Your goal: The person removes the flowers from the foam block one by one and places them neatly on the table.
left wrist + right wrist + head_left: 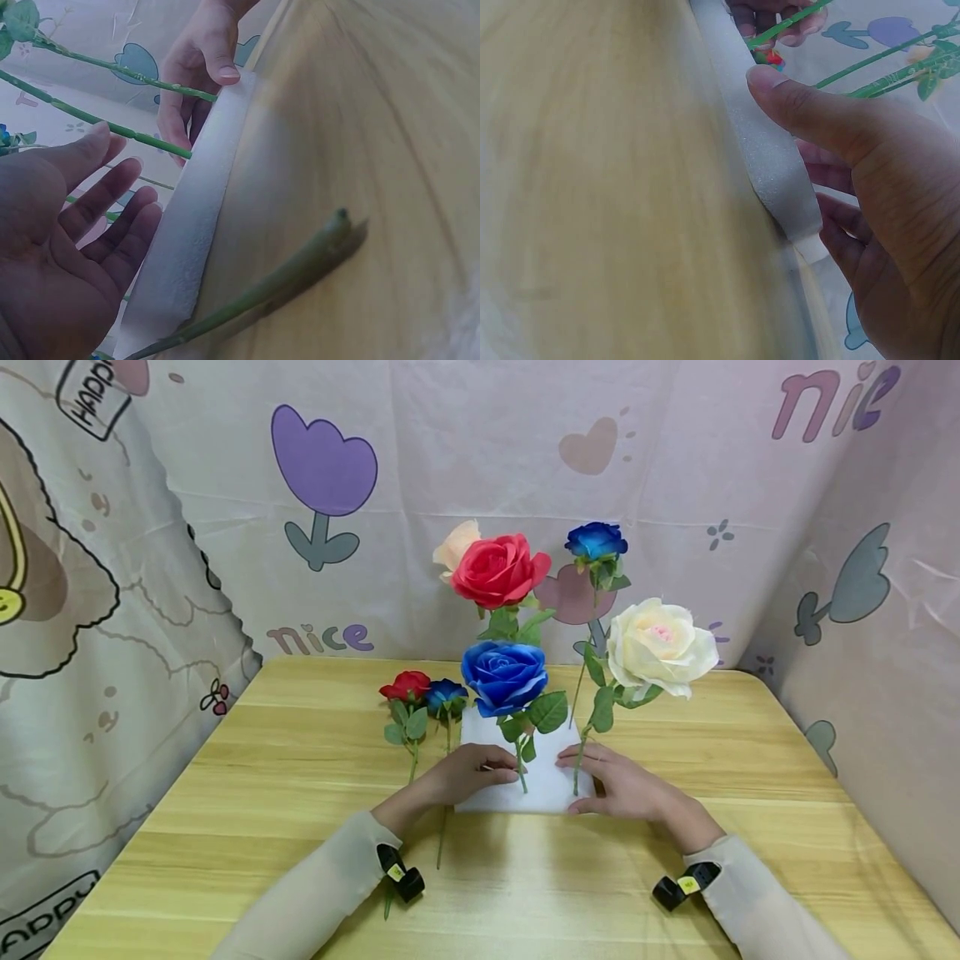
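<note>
A white foam slab (487, 799) lies on the table with several artificial roses upright in it. My left hand (480, 770) is beside the stem of the blue rose (504, 678) at the slab's front. In the left wrist view, the thumb tip (99, 133) overlaps that stem, while the other fingers stay apart and loosely bent. My right hand (618, 781) rests at the slab's right front corner, thumb near the front edge, fingers over the top. The white rose (662, 645) rises between its thumb and fingers. A red rose (498, 570) stands farther back.
A peach rose (456, 547) is partly hidden at the back, and another blue rose (597, 542) stands back right. Left of the slab, a small red rose (407, 686) and a dark blue rose (446, 693) lie on the wooden table (300, 760). Printed curtain (480, 460) surrounds the table.
</note>
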`<state>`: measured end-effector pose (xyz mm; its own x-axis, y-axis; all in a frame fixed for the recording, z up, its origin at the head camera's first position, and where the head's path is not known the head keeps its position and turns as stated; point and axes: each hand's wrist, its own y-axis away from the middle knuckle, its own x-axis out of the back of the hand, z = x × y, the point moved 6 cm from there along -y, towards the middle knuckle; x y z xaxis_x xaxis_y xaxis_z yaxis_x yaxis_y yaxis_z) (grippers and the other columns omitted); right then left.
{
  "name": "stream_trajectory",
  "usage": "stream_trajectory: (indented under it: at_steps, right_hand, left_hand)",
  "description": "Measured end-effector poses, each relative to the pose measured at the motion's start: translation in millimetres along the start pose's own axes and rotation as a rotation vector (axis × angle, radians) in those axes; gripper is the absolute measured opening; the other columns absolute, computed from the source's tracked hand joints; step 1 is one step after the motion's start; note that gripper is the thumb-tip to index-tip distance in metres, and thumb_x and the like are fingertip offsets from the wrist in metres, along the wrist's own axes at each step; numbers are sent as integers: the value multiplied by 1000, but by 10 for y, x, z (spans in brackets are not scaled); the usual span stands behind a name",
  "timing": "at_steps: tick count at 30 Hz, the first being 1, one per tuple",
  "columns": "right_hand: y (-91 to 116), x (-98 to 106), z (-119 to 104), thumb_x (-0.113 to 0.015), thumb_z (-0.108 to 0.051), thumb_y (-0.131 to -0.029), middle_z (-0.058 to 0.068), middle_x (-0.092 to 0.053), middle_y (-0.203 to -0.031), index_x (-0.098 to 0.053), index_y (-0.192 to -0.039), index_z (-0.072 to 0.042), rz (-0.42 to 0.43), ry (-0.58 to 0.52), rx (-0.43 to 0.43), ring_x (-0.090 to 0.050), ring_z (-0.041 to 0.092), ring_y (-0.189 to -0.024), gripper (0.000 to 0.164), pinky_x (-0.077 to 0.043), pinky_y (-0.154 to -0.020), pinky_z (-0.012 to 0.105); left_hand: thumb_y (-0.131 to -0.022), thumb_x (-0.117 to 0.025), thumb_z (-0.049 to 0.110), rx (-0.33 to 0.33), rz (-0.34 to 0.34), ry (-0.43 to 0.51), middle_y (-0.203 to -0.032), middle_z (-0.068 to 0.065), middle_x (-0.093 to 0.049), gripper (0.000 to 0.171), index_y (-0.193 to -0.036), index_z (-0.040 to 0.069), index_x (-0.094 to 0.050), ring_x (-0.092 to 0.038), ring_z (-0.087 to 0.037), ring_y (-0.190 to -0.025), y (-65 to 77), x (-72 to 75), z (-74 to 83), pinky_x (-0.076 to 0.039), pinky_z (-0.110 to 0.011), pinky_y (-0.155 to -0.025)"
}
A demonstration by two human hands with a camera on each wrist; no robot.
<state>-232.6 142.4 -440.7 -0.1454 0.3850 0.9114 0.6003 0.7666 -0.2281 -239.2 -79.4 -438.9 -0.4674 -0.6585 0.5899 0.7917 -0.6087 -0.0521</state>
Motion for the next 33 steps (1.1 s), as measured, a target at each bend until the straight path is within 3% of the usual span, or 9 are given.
stream_trajectory:
  at_steps: [15, 19, 28, 33]
  right_hand:
    - [-4, 10, -11, -76, -48, -81, 5, -53, -137, -60, -130, -7, 4, 1, 8, -46, 23, -128, 65, -40, -105, 43]
    - [-3, 11, -10, -76, -48, -82, 5, -52, -138, -60, -131, -7, -10, -6, -8, -45, 23, -129, 66, -40, -106, 43]
    - [-5, 7, 1, -74, -51, -83, 2, -51, -139, -59, -131, -10, -16, -16, -17, -45, 22, -130, 65, -39, -107, 42]
    - [0, 4, 7, -76, -48, -82, 3, -52, -139, -59, -132, -9, -9, -17, -12, -45, 22, -130, 65, -39, -107, 42]
  left_hand:
    - [-97, -63, 26, -80, 9, -20, -101, 12, -69, 15, -103, 17, -74, -61, -7, -98, -46, -49, 48, -51, -26, -88]
    - [-98, -63, 25, -91, 22, 21, -96, 12, -68, 15, -102, 15, -74, -60, -7, -91, -55, -76, 64, -52, -26, -84]
    - [-98, -61, 18, -173, 47, 133, -102, 10, -70, 15, -106, 15, -74, -63, -8, -90, -46, -158, 99, -54, -27, -80]
    - [-97, -63, 19, -140, 76, 144, -98, 11, -70, 13, -105, 19, -73, -61, -9, -85, -34, -174, 74, -53, -27, -77]
